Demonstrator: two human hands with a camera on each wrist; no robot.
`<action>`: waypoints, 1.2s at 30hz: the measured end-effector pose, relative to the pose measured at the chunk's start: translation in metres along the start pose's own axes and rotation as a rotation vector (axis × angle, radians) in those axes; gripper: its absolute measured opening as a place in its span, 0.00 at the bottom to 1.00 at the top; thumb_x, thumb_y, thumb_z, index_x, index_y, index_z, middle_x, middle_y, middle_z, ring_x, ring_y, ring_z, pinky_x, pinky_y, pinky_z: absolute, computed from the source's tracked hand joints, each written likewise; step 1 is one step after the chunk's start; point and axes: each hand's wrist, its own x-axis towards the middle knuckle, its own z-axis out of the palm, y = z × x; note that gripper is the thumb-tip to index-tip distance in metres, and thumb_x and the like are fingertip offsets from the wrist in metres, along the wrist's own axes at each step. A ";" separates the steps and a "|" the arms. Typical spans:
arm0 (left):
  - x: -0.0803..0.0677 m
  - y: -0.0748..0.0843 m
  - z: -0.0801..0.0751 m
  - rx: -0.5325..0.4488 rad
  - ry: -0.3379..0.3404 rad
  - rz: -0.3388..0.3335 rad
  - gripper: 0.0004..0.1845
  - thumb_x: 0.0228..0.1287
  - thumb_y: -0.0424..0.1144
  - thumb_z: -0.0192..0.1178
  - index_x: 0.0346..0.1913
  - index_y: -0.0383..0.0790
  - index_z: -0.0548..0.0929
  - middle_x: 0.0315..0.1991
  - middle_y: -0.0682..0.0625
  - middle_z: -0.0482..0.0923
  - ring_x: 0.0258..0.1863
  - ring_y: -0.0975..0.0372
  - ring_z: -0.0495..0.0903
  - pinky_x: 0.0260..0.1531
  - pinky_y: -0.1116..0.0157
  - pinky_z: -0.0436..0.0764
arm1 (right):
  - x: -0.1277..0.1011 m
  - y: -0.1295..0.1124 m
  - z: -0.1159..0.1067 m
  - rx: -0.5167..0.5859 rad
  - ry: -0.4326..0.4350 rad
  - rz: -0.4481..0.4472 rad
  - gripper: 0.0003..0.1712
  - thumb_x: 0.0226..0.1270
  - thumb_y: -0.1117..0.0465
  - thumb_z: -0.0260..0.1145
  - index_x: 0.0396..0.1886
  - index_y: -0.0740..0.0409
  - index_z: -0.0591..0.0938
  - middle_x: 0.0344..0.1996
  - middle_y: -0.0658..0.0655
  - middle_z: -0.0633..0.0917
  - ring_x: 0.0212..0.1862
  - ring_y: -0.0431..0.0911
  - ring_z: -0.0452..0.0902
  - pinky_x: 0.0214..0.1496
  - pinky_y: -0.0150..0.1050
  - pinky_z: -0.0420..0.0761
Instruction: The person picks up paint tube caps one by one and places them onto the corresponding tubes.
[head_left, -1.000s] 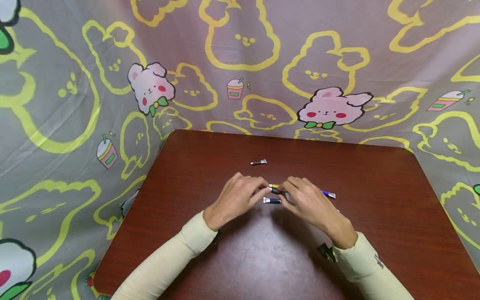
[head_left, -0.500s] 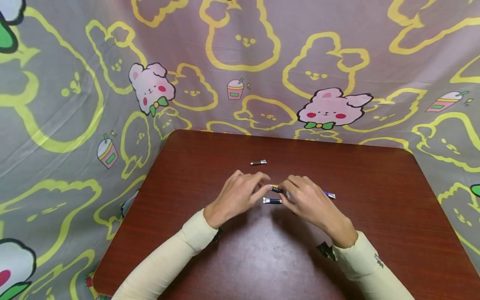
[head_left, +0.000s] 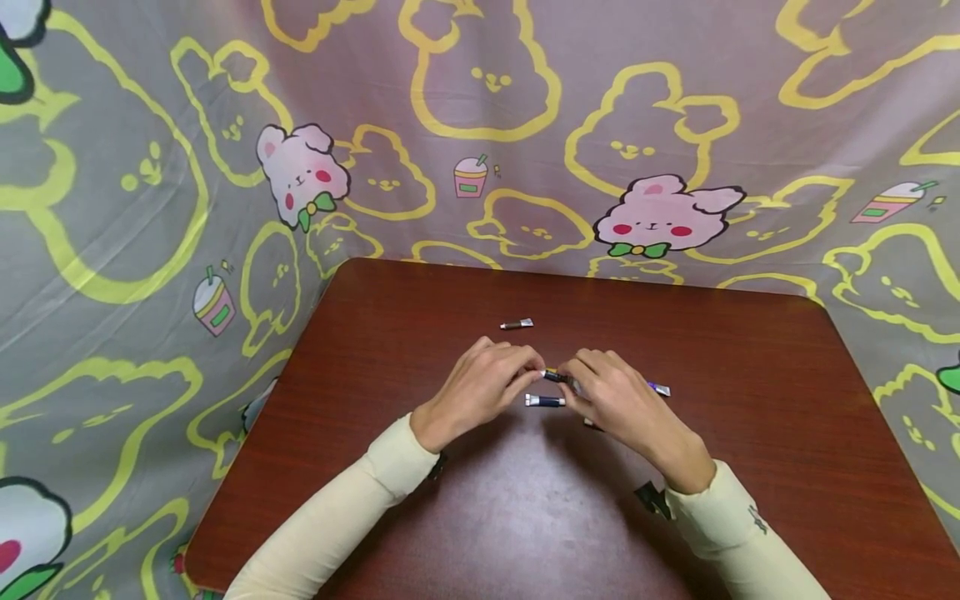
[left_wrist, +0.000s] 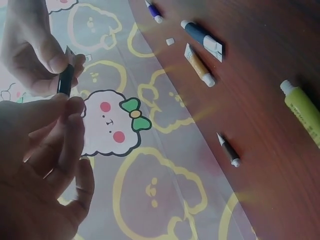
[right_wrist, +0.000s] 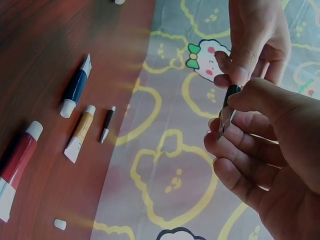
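A small black paint tube point(head_left: 553, 376) is held between both hands above the table. My left hand point(head_left: 483, 383) pinches its white-capped end with thumb and fingertips. My right hand point(head_left: 618, 404) grips the body near the flat silver end. In the left wrist view the black tube point(left_wrist: 65, 80) stands upright between the fingers. The right wrist view shows its silver crimped end point(right_wrist: 226, 119) beside the right fingers. A dark blue paint tube point(head_left: 545, 401) lies just below the hands, and a yellow tube point(right_wrist: 81, 131) is mostly hidden behind them in the head view.
A brown tube point(head_left: 517, 324) lies farther back, a purple tube point(head_left: 660, 389) to the right. The wrist views show a red tube point(right_wrist: 20, 160), a yellow-green tube point(left_wrist: 304, 110) and a loose white cap point(left_wrist: 170, 41). Patterned cloth point(head_left: 510, 100) hangs behind the table point(head_left: 420, 308).
Both hands have risen slightly with the black tube. The left index finger lifted briefly and is back at the capped end. A small pale thing now shows below the right hand.
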 end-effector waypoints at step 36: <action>-0.035 -0.039 0.007 0.013 -0.106 0.104 0.07 0.76 0.41 0.70 0.53 0.52 0.89 0.50 0.60 0.89 0.51 0.64 0.84 0.50 0.62 0.80 | -0.031 -0.016 0.039 0.140 -0.104 -0.056 0.10 0.58 0.65 0.80 0.36 0.58 0.85 0.32 0.50 0.83 0.31 0.42 0.79 0.36 0.42 0.83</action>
